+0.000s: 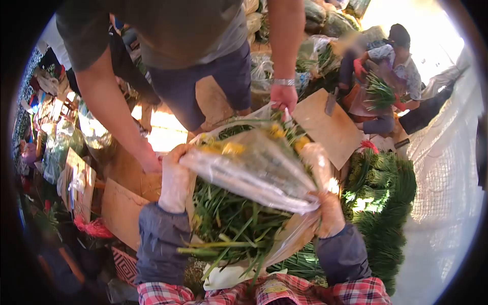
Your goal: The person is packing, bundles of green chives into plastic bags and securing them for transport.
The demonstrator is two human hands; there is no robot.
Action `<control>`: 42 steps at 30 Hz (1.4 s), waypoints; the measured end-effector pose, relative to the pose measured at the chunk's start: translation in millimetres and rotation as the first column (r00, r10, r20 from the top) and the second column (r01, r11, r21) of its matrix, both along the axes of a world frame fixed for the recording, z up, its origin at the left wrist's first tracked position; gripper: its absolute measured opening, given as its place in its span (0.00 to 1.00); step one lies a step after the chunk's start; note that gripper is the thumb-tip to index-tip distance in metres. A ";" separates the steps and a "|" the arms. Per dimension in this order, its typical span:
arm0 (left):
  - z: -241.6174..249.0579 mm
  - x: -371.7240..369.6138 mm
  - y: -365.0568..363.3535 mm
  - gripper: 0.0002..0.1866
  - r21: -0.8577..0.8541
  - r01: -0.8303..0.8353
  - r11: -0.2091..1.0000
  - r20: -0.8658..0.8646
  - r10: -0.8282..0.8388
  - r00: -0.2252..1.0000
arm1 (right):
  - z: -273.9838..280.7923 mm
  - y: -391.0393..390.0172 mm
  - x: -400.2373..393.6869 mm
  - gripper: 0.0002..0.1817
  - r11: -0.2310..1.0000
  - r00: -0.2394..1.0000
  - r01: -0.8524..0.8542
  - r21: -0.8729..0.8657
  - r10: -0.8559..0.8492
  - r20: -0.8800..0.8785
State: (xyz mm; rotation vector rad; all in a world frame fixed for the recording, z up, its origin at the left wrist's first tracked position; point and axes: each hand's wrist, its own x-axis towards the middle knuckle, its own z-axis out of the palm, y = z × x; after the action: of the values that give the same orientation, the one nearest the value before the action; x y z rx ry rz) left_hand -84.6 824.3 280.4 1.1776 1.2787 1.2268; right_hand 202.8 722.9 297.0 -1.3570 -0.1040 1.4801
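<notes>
My left hand [174,178] grips the left part of a clear plastic bag's mouth, fingers curled over the edge. On the right, my right hand [331,211] is closed on the bag's opposite edge. The clear plastic bag [254,180] is stretched between them, slightly blurred. Long green leafy stalks [229,213] with some yellow flowers [234,148] fill it, and several stalk ends stick out toward me. Across from me, a standing person's hand [283,97] holds the far corner of the bag. That person's other hand [150,158] is close to my left hand.
Bundled greens [378,203] are piled at my right, beside a white woven sheet [437,203]. Cardboard pieces [325,124] lie on both sides. A seated person [401,71] at the back right holds a bunch of greens [378,91]. Pink string [94,226] lies at left.
</notes>
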 end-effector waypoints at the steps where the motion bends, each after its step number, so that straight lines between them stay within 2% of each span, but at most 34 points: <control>1: -0.9 0.9 12.8 0.07 0.002 0.021 1.000 0.040 -0.021 0.999 | 5.2 10.8 0.5 0.14 0.999 0.999 0.041 0.006 -0.041 0.013; 3: 15.1 1.0 30.9 0.06 0.048 0.017 0.999 0.056 -0.020 0.998 | 10.8 29.0 -0.3 0.14 0.997 0.996 0.058 0.046 -0.061 0.069; 5: 7.0 -11.9 58.0 0.06 0.109 0.047 0.993 0.097 -0.058 0.994 | 5.5 51.2 -2.2 0.12 0.982 0.999 0.027 0.188 -0.033 0.026; 6: 17.6 -10.0 62.7 0.06 0.134 -0.027 0.991 -0.050 0.034 0.998 | -3.3 70.5 0.6 0.12 0.986 0.989 0.060 0.154 -0.038 -0.145; 7: 1.7 -19.1 78.5 0.08 0.006 -0.011 1.000 0.312 0.009 0.950 | -0.8 89.8 -11.2 0.12 0.983 0.982 0.075 0.167 -0.043 -0.186; 8: -13.5 -27.8 83.2 0.10 0.048 0.014 0.999 0.246 -0.025 0.969 | -16.2 105.0 -12.2 0.11 0.967 0.984 0.034 0.254 0.012 -0.178; 9: -29.1 -37.9 85.5 0.13 0.090 0.041 0.995 0.176 -0.057 0.983 | -31.6 127.6 -17.5 0.11 0.959 0.967 0.039 0.281 0.034 -0.252; 10: -46.7 -50.0 81.3 0.17 -0.001 0.115 0.993 0.141 -0.113 0.983 | -40.6 147.8 -30.2 0.10 0.952 0.965 0.141 0.272 -0.070 -0.254; 11: -65.9 -65.1 74.9 0.21 -0.090 0.183 0.979 0.115 -0.173 0.978 | -69.5 170.0 -22.3 0.10 0.938 0.893 0.109 0.329 0.053 -0.447; 12: -94.7 -85.3 63.9 0.24 -0.174 0.232 0.957 -0.095 -0.251 0.963 | -99.5 193.7 -17.0 0.10 0.945 0.879 0.105 0.309 0.057 -0.474; 13: -104.8 -91.1 40.1 0.23 -0.127 0.159 0.979 -0.019 -0.163 0.986 | -122.4 207.5 -12.7 0.10 0.953 0.864 0.102 0.285 0.057 -0.500; 15: -166.0 -123.0 8.4 0.18 -0.181 0.048 0.982 0.104 -0.029 0.994 | -147.6 205.8 -9.3 0.14 0.926 0.799 0.164 0.340 0.078 -0.597; 16: -186.7 -125.9 -5.1 0.15 -0.110 0.046 0.993 -0.165 -0.063 0.984 | -146.3 201.2 -21.9 0.19 0.919 0.917 0.268 0.289 -0.151 -0.369; 17: -199.8 -120.3 -13.3 0.12 -0.049 0.063 0.997 -0.422 -0.077 0.903 | -195.7 206.3 34.4 0.21 0.913 0.870 0.068 0.402 0.143 -0.473; 19: -186.4 -86.5 -15.4 0.17 0.040 0.176 0.984 -0.594 -0.119 0.796 | -169.5 191.2 24.7 0.22 0.946 0.973 0.023 0.325 0.053 -0.224; 21: -193.7 -69.5 8.0 0.18 0.225 0.301 0.927 -0.665 -0.080 0.743 | -190.9 184.1 61.6 0.21 0.943 0.983 -0.084 0.323 0.132 -0.129; 22: -217.8 -73.4 27.8 0.17 0.214 0.300 0.930 -0.771 -0.028 0.636 | -200.6 184.7 81.0 0.21 0.934 0.983 -0.132 0.331 0.167 -0.080; 23: -251.1 -76.2 45.0 0.17 0.203 0.300 0.932 -0.853 0.018 0.522 | -208.1 181.6 94.3 0.20 0.945 0.984 -0.104 0.309 0.144 -0.108; 24: -261.1 -85.5 50.6 0.17 -0.106 0.115 0.988 -0.937 -0.138 0.321 | -213.3 176.3 105.0 0.19 0.955 0.983 -0.072 0.288 0.117 -0.143; 25: -271.6 -91.5 37.3 0.15 -0.131 0.117 0.984 -0.986 -0.142 0.092 | -217.9 172.1 113.4 0.19 0.963 0.980 -0.040 0.265 0.090 -0.179; 26: -293.9 -96.4 27.1 0.19 -0.331 0.128 0.935 -0.938 -0.312 -0.149 | -209.9 165.2 99.2 0.16 0.926 0.870 -0.017 0.377 0.200 -0.451; 27: -318.2 -100.9 16.2 0.23 -0.463 0.119 0.878 -0.821 -0.374 -0.432 | -193.2 158.9 80.6 0.16 0.940 0.908 -0.035 0.340 0.172 -0.383; 29: -349.7 -114.1 20.1 0.22 -0.671 0.080 0.737 -0.740 -0.659 -0.134 | -149.5 158.5 41.6 0.16 0.962 0.966 -0.069 0.265 0.130 -0.222; 30: -347.2 -116.3 9.5 0.22 -0.718 0.096 0.689 -0.690 -0.723 0.034 | -136.3 162.4 26.6 0.15 0.933 0.949 -0.112 0.343 0.203 -0.242; 31: -333.3 -116.1 -4.5 0.22 -0.712 0.133 0.689 -0.670 -0.724 0.163 | -125.4 170.7 11.2 0.15 0.892 0.926 -0.146 0.428 0.276 -0.259; 33: -304.4 -112.5 -33.5 0.22 -0.693 0.204 0.692 -0.616 -0.715 0.332 | -98.7 178.0 -30.7 0.15 0.806 0.845 -0.178 0.565 0.419 -0.332; 34: -289.7 -110.7 -47.9 0.22 -0.674 0.234 0.701 -0.597 -0.703 0.386 | -82.1 177.6 -56.4 0.15 0.765 0.781 -0.176 0.619 0.492 -0.386; 36: -261.2 -107.8 -75.9 0.22 -0.623 0.276 0.732 -0.578 -0.668 0.468 | -40.5 183.8 -116.3 0.16 0.771 0.643 -0.161 0.616 0.556 -0.527; 37: -249.9 -106.7 -88.7 0.21 -0.598 0.284 0.749 -0.574 -0.648 0.501 | -31.8 193.7 -137.5 0.16 0.808 0.612 -0.196 0.555 0.543 -0.575; 38: -240.6 -107.0 -100.1 0.21 -0.579 0.290 0.762 -0.572 -0.633 0.522 | -49.9 210.6 -148.5 0.15 0.761 0.477 -0.211 0.613 0.628 -0.615; 40: -228.2 -107.3 -118.8 0.21 -0.544 0.286 0.789 -0.575 -0.599 0.558 | -46.3 220.6 -170.0 0.14 0.745 0.563 -0.211 0.633 0.622 -0.544; 42: -224.1 -105.7 -134.6 0.21 -0.525 0.269 0.808 -0.582 -0.571 0.579 | -76.3 256.0 -193.8 0.13 0.785 0.694 -0.137 0.604 0.511 -0.507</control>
State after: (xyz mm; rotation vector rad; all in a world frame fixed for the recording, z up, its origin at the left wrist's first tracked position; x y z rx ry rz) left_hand -190.3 689.8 56.3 1.6176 1.5589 0.0729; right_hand 9.0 978.8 220.8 -0.3192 -0.3038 1.9843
